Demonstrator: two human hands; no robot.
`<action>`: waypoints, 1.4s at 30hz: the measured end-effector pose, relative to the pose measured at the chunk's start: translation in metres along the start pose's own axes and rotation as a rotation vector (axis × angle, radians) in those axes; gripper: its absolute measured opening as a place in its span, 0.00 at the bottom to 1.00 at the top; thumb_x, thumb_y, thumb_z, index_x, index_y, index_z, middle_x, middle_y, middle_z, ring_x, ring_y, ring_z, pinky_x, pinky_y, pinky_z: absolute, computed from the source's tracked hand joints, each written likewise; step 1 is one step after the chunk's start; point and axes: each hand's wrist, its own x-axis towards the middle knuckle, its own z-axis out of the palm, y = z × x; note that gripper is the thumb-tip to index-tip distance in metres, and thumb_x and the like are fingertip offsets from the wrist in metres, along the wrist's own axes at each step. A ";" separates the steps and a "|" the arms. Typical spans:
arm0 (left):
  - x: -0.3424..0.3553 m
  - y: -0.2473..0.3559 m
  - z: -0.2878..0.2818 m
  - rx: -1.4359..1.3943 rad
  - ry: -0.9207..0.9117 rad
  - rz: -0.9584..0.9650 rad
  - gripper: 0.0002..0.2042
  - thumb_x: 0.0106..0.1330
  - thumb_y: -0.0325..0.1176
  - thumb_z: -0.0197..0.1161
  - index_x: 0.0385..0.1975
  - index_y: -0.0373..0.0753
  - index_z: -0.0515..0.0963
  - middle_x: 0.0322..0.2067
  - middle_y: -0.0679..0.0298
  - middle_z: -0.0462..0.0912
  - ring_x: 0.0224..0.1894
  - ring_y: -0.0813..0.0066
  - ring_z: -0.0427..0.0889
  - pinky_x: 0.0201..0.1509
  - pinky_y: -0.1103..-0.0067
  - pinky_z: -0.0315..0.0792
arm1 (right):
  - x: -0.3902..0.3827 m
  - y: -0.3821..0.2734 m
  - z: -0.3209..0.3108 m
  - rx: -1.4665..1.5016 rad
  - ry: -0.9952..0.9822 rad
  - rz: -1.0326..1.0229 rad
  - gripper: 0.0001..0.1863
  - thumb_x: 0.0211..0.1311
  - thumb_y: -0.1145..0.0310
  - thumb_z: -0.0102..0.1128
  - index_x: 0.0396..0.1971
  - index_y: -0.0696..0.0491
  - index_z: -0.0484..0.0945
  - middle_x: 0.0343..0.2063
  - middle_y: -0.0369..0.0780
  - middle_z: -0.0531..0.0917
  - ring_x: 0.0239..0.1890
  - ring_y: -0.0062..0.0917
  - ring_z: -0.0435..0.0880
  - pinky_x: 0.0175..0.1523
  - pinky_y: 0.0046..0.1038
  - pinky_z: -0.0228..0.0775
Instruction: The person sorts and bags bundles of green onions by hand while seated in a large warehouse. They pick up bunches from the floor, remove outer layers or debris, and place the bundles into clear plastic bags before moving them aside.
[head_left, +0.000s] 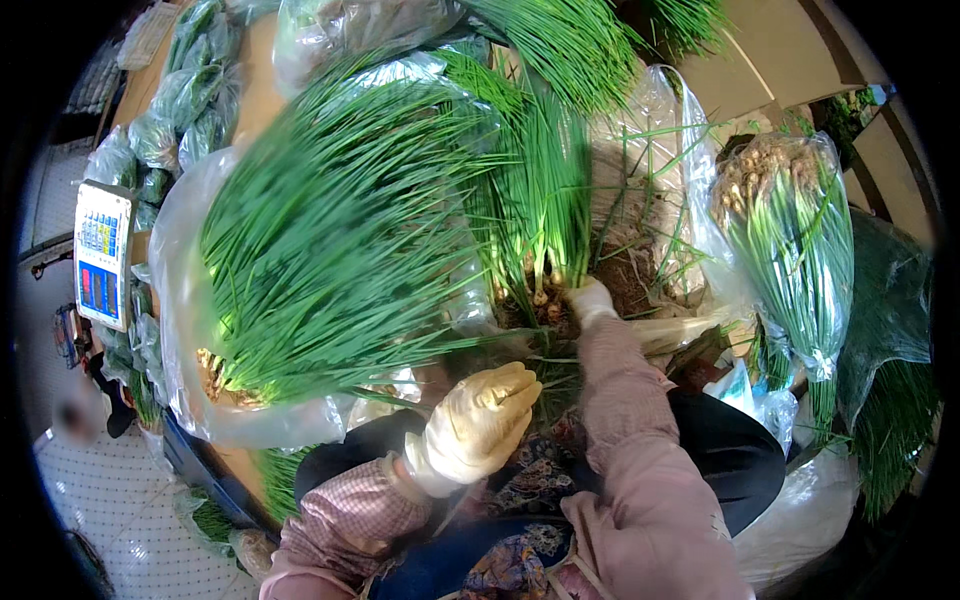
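Observation:
My left hand [482, 421], in a pale yellow glove, is raised above my lap with its fingers pressed together. Whatever may be inside its curl is hidden. Ahead, my right hand [592, 301], in a whitish glove, is closed at the root ends of a bunch of green onions [555, 205]; its fingertips are partly hidden. Those onions have small pale bulbs with soil on the roots, and their leaves point away from me. On the left a big pile of green onions [350, 230] lies on a clear plastic sheet [180, 250], roots toward the lower left.
A digital scale [103, 255] stands at the far left beside several bagged bundles [155, 140]. At the right lies a bagged bunch of green onions [790, 250], roots upward. An opened plastic sack [690, 150] with soil lies ahead. Cardboard [770, 50] is at the back right.

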 end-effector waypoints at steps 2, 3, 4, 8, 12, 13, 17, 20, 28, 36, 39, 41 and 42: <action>0.001 -0.003 -0.003 -0.022 -0.001 0.020 0.18 0.47 0.20 0.61 0.42 0.32 0.73 0.40 0.53 0.76 0.44 0.53 0.75 0.46 0.68 0.72 | 0.001 0.021 -0.022 0.504 -0.204 -0.116 0.20 0.54 0.67 0.61 0.47 0.56 0.74 0.36 0.44 0.80 0.37 0.23 0.78 0.43 0.25 0.72; -0.002 -0.006 -0.004 -0.020 0.019 0.017 0.18 0.47 0.20 0.61 0.42 0.32 0.73 0.40 0.52 0.76 0.44 0.53 0.76 0.45 0.67 0.72 | -0.022 0.010 -0.035 0.550 -0.289 -0.148 0.19 0.54 0.67 0.60 0.47 0.56 0.73 0.35 0.42 0.80 0.33 0.21 0.77 0.38 0.22 0.72; -0.006 -0.007 -0.004 -0.028 0.034 0.017 0.18 0.47 0.20 0.61 0.42 0.32 0.73 0.40 0.52 0.76 0.43 0.53 0.76 0.44 0.67 0.72 | -0.054 -0.003 -0.052 0.597 -0.366 -0.169 0.19 0.55 0.67 0.60 0.47 0.56 0.73 0.33 0.41 0.81 0.29 0.18 0.77 0.33 0.19 0.72; 0.004 -0.005 -0.005 -0.071 0.025 0.048 0.18 0.46 0.19 0.62 0.41 0.30 0.73 0.39 0.52 0.75 0.41 0.53 0.76 0.42 0.69 0.73 | -0.073 -0.025 -0.046 1.208 -0.430 -0.189 0.22 0.55 0.69 0.60 0.50 0.56 0.70 0.32 0.38 0.81 0.22 0.15 0.75 0.26 0.13 0.69; 0.007 -0.004 -0.004 -0.047 0.033 0.063 0.18 0.46 0.18 0.62 0.40 0.29 0.73 0.39 0.51 0.75 0.41 0.53 0.77 0.42 0.69 0.74 | 0.007 0.006 -0.019 0.946 -0.376 -0.337 0.25 0.52 0.70 0.62 0.52 0.56 0.69 0.32 0.40 0.81 0.27 0.20 0.78 0.32 0.19 0.72; 0.006 -0.004 -0.005 -0.051 0.038 0.053 0.18 0.46 0.18 0.62 0.40 0.29 0.73 0.38 0.51 0.75 0.41 0.52 0.77 0.42 0.69 0.74 | 0.006 -0.001 -0.014 0.865 -0.265 -0.424 0.25 0.52 0.69 0.63 0.52 0.55 0.70 0.32 0.40 0.81 0.28 0.21 0.78 0.34 0.20 0.72; 0.008 -0.004 -0.004 -0.082 -0.007 0.042 0.17 0.47 0.19 0.61 0.40 0.28 0.73 0.38 0.50 0.75 0.41 0.51 0.76 0.43 0.68 0.73 | 0.023 -0.003 0.004 0.069 0.128 -0.159 0.26 0.51 0.68 0.63 0.52 0.56 0.71 0.36 0.39 0.80 0.31 0.22 0.77 0.39 0.25 0.70; 0.012 -0.003 -0.002 -0.088 -0.017 0.027 0.16 0.48 0.20 0.61 0.40 0.29 0.73 0.38 0.50 0.76 0.42 0.52 0.76 0.44 0.69 0.73 | 0.032 -0.013 0.008 -0.029 0.213 -0.003 0.23 0.49 0.69 0.65 0.46 0.60 0.72 0.39 0.46 0.79 0.39 0.28 0.77 0.44 0.34 0.69; 0.001 -0.011 0.003 -0.078 0.113 0.040 0.10 0.51 0.21 0.59 0.35 0.32 0.74 0.36 0.53 0.76 0.36 0.58 0.78 0.39 0.73 0.74 | -0.096 -0.034 -0.033 0.859 -0.363 -0.312 0.22 0.54 0.66 0.60 0.48 0.58 0.69 0.29 0.37 0.82 0.25 0.15 0.76 0.26 0.14 0.65; 0.007 -0.013 0.014 -0.240 0.329 -0.364 0.23 0.56 0.36 0.63 0.50 0.34 0.66 0.44 0.55 0.76 0.43 0.68 0.77 0.49 0.76 0.70 | -0.220 -0.051 -0.020 0.624 -0.366 -0.673 0.14 0.51 0.71 0.59 0.38 0.58 0.75 0.30 0.40 0.80 0.28 0.23 0.79 0.33 0.24 0.73; 0.008 0.001 0.015 -0.677 0.276 -0.645 0.42 0.48 0.41 0.71 0.61 0.34 0.55 0.49 0.51 0.72 0.43 0.67 0.76 0.52 0.79 0.70 | -0.253 -0.035 0.003 -0.405 0.111 -1.137 0.18 0.51 0.67 0.57 0.42 0.59 0.72 0.31 0.45 0.79 0.31 0.28 0.79 0.37 0.27 0.74; -0.001 0.014 0.000 -1.043 0.315 -0.726 0.28 0.54 0.32 0.65 0.54 0.33 0.63 0.42 0.50 0.77 0.37 0.65 0.80 0.42 0.75 0.77 | -0.287 -0.030 0.008 -0.376 -0.122 -1.330 0.32 0.52 0.57 0.58 0.54 0.61 0.63 0.37 0.52 0.78 0.38 0.33 0.80 0.44 0.26 0.73; -0.008 0.017 -0.008 -1.284 0.330 -0.734 0.21 0.57 0.28 0.62 0.50 0.32 0.66 0.38 0.50 0.79 0.34 0.65 0.81 0.38 0.75 0.79 | -0.305 -0.024 0.003 -0.439 -0.093 -1.423 0.37 0.52 0.55 0.59 0.57 0.62 0.60 0.41 0.55 0.77 0.42 0.34 0.79 0.48 0.26 0.72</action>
